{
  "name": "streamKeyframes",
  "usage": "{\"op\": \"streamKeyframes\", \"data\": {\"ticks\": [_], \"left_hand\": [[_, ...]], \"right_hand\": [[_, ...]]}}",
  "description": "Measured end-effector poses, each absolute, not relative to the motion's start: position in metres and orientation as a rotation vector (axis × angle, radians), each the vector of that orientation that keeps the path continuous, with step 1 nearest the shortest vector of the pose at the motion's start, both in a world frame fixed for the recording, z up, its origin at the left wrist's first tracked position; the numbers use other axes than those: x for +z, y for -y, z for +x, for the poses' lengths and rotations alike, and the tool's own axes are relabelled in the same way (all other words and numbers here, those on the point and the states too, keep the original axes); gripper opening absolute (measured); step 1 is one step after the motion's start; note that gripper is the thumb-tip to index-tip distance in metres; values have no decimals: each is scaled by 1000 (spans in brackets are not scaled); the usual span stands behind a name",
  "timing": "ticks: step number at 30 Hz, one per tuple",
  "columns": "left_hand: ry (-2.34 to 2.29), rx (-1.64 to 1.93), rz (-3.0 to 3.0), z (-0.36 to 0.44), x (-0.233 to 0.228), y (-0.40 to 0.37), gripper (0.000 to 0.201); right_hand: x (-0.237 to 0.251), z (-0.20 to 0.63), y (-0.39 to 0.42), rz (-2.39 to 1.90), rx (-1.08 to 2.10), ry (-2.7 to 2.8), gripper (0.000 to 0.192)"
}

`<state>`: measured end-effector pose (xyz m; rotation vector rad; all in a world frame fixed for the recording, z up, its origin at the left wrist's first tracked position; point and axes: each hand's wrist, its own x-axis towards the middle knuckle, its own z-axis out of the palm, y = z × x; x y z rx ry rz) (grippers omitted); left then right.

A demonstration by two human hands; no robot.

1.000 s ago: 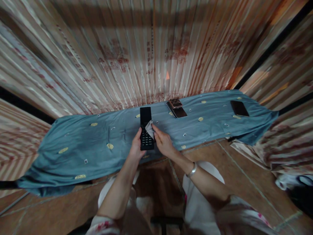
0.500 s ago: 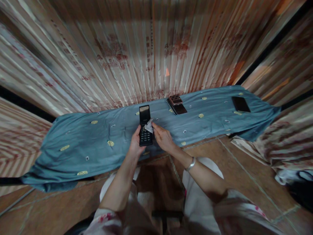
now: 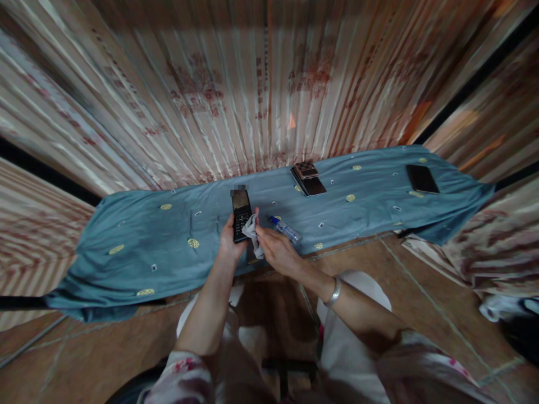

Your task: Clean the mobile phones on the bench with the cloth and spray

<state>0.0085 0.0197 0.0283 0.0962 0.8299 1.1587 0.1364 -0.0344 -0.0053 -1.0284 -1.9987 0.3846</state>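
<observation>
An unfolded black flip phone rests in my left hand, its keypad and screen facing up toward me. The fingers are wrapped round the phone's lower half. My right hand pinches a crumpled grey cloth, which touches the right side of the keypad and hangs down from the fingertips. Just beyond the right hand a clear bottle with a blue cap lies on the blue cloth cover; the hand hides part of it.
The blue patterned cover drapes a long narrow table. Toward the back lies a stack of dark flat items with a brown checkered case on top. A black flat tablet-like item lies at the right. A striped curtain hangs behind.
The phone has tilted and moved slightly left and toward me. My right hand has shifted down with the cloth, which now hangs lower. The blue-capped bottle has come into view.
</observation>
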Motion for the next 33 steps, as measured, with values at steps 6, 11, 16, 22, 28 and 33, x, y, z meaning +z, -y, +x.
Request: {"op": "streamKeyframes", "data": {"ticks": [6,11,16,22,28,33], "left_hand": [[-815,1173,121,4,28,-20,43],[-837,1201,217,6,32,-17,45],[-946,1207,320,18,33,-8,36],[-965,1239,491,28,23,-1,26],[-1045,1350,794,22,8,-4,23],[-1128,1351,975,20,-3,-5,30]], "right_hand": [[2,137,41,-960,307,2084,49],[2,147,33,-1022,265,2084,46],[2,161,14,-1168,206,1954,40],[1,162,8,-1199,207,1962,36],[0,160,8,-1165,242,2019,35],[0,158,9,-1129,293,1982,31]]}}
